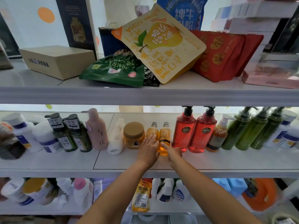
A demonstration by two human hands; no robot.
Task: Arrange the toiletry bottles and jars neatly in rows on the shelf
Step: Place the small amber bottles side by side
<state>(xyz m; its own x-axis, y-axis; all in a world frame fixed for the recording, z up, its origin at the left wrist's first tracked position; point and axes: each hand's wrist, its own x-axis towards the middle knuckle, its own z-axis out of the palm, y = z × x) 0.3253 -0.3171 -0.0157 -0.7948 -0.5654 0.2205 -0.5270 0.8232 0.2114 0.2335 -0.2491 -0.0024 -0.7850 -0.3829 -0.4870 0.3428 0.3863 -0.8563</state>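
Toiletry bottles stand in one row along the back of the middle shelf (226, 164). Two slim amber bottles with silver caps, the left one (151, 131) and the right one (165, 135), stand side by side, translucent and glossy. The left hand (148, 150) lies flat, fingers spread, against the left one. The right hand (172, 151) touches the right one's base, forefinger extended, gripping nothing. Just left sits a squat jar (134, 135) with a tan lid; just right, two red pump bottles (192, 131).

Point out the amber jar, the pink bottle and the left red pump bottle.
amber jar (134, 130), head view, on its lid.
pink bottle (97, 131), head view, mid body.
left red pump bottle (183, 133), head view, on its front.
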